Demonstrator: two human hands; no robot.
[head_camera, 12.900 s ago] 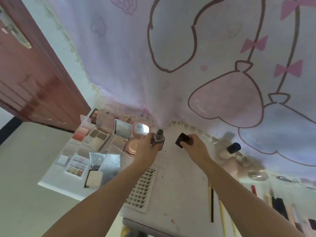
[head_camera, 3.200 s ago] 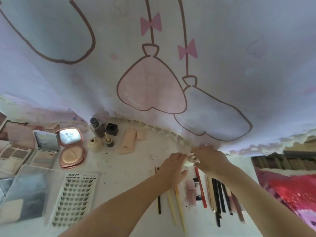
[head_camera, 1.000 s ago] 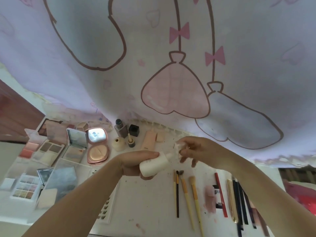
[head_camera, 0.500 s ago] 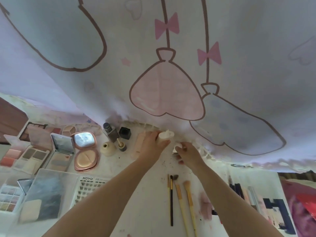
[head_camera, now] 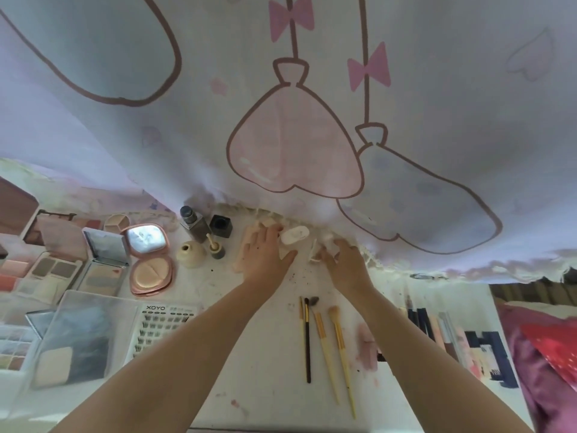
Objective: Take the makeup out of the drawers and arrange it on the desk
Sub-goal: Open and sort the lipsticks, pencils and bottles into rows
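Note:
My left hand (head_camera: 265, 256) reaches to the back of the white desk (head_camera: 262, 379) and holds a cream bottle (head_camera: 295, 235) standing upright, between thumb and fingers. My right hand (head_camera: 345, 265) is just to the right of it, and its fingertips pinch a small white cap (head_camera: 313, 254) close to the desk top. A pink tube (head_camera: 242, 259) lies partly under my left hand. Several brushes (head_camera: 324, 345) lie in a row in front of my hands.
At the back left are a dark glass bottle (head_camera: 195, 223), a black cube cap (head_camera: 221, 225), a beige jar (head_camera: 190, 254) and an open pink compact (head_camera: 150, 257). Palettes and a lash tray (head_camera: 162, 329) fill the left. Pencils (head_camera: 437, 332) lie right. A printed curtain (head_camera: 296, 120) hangs behind.
Over the last second my left hand carried the cream bottle from mid-air to the back of the desk and stood it up. My right hand followed with the white cap.

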